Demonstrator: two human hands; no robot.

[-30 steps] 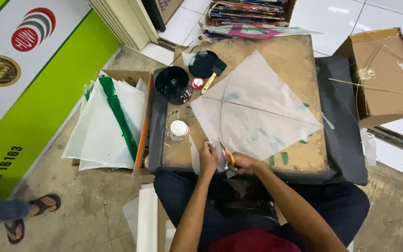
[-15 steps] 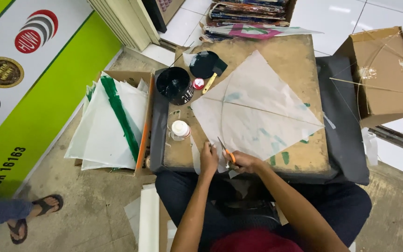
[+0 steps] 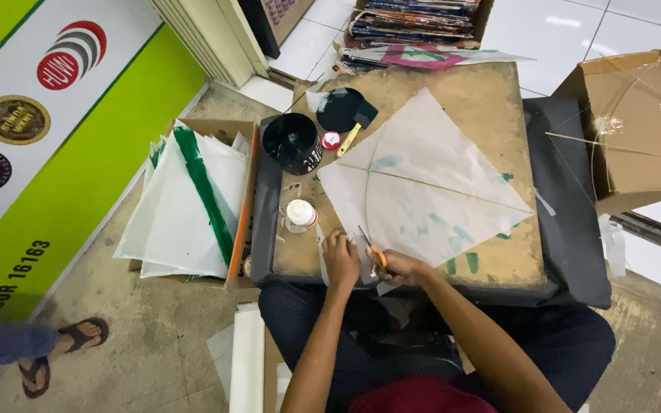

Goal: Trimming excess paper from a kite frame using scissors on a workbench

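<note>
In the head view, the right hand (image 3: 401, 268) is closed around a pair of scissors (image 3: 369, 248) with orange handles, and the blades point away from the body into the near corner of the kite (image 3: 422, 180). The left hand (image 3: 340, 260) lies just beside it, with the fingers pressed flat on the paper edge; it holds nothing else.

The kite is a diamond of thin translucent paper with slim sticks across it, and it lies flat on the work board (image 3: 491, 99) in front of both hands. I judge it very light, soft and easy to tear, so it is better held near the sticks or pressed flat next to the cut.

Just left of the left hand stands a small white bottle (image 3: 301, 213). Further ahead are a black cup (image 3: 291, 142) and a black brush (image 3: 344, 112). Far to the left lies a stack of white sheets (image 3: 185, 206) with a green stripe. To the right, well apart, sits a cardboard box (image 3: 633, 126). Another person's sandalled feet (image 3: 63, 352) show at the lower left. Nothing stands between the hands and the kite.
</note>
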